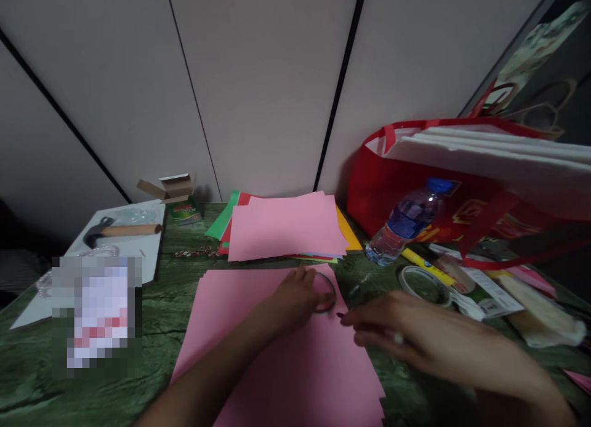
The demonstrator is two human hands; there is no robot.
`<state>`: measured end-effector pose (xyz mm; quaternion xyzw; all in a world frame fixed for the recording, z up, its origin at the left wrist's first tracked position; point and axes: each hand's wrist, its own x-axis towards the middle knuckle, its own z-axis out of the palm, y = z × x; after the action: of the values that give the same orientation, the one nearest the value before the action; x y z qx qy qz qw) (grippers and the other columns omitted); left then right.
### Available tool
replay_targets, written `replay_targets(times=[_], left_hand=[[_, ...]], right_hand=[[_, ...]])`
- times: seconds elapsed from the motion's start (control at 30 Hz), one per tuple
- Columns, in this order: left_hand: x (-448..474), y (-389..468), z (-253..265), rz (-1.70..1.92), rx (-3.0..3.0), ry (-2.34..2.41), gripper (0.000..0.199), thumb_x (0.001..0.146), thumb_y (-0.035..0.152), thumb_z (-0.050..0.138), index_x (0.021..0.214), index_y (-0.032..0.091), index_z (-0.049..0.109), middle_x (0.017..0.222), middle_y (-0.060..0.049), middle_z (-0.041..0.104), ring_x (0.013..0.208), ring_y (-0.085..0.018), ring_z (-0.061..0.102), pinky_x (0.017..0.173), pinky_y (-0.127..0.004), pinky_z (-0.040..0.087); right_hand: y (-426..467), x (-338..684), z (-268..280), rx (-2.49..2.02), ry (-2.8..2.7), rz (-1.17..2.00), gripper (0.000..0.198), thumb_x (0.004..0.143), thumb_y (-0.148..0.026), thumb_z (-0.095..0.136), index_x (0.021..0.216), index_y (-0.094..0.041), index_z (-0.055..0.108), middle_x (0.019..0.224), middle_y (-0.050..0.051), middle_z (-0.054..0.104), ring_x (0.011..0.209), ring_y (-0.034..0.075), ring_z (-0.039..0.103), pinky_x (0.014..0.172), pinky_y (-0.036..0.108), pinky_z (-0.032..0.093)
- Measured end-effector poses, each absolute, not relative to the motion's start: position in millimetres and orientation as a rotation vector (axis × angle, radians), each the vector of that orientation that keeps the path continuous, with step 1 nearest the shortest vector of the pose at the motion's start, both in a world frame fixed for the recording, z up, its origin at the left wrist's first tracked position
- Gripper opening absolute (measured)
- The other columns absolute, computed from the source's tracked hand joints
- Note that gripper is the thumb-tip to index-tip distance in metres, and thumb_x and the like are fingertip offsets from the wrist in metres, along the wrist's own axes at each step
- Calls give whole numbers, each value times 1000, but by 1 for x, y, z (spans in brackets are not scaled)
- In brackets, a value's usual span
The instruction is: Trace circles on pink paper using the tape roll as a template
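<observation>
A stack of large pink paper sheets [277, 365] lies in front of me. My left hand [295, 295] rests on its upper part, fingers holding down a thin round ring [333, 291], which looks like a tape roll; pink paper shows through its middle. Just right of the ring, my right hand [392, 328] is closed round a slim pen [340, 315]. Its dark tip points left toward the ring, and most of its shaft is hidden by the fingers. Whether the tip touches the paper I cannot tell.
Behind the stack lie more coloured sheets [284, 227]. To the right are a water bottle [406, 221], a tape roll [406, 279], a yellow marker [427, 267] and a red bag [369, 181]. A hammer [132, 230] on a white board [150, 255] and a small open box [184, 210] stand left.
</observation>
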<state>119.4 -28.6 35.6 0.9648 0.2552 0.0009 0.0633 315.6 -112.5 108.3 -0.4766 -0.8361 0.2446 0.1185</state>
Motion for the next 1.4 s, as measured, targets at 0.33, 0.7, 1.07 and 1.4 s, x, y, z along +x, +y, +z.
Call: replay_targets(times=[0.33,0.7,1.07,1.4], left_hand=[[131,-42,18,88,3022,866,28,84,12,44,108,22,55,95,-10,52,97,-28,46,81,-39,40],[139,-52,0,240,3087,1036,28,87,15,45,112,20,54,102,-13,52,99,-30,48,82,-42,42],[139,-52,-13,363,3040,1005,40,88,13,43,127,23,49,110,-12,53,104,-33,50,83,-47,45],[139,-52,-9,357,3051,989,40,91,16,42,130,23,47,114,-12,55,106,-32,51,87,-49,43]], right_hand=[[-45,310,100,-1232,-1827,777,25,88,-40,55,82,-17,63,85,7,65,77,18,63,70,31,51],[13,245,68,-1168,-2064,1057,6,86,-24,53,89,-19,54,77,1,65,70,15,62,65,27,50],[8,233,69,-1154,-2380,1160,5,84,-17,53,81,-18,56,73,-1,62,66,13,58,60,23,44],[9,231,69,-1163,-2416,1169,5,86,-17,54,85,-18,58,70,-2,61,64,12,57,60,22,44]])
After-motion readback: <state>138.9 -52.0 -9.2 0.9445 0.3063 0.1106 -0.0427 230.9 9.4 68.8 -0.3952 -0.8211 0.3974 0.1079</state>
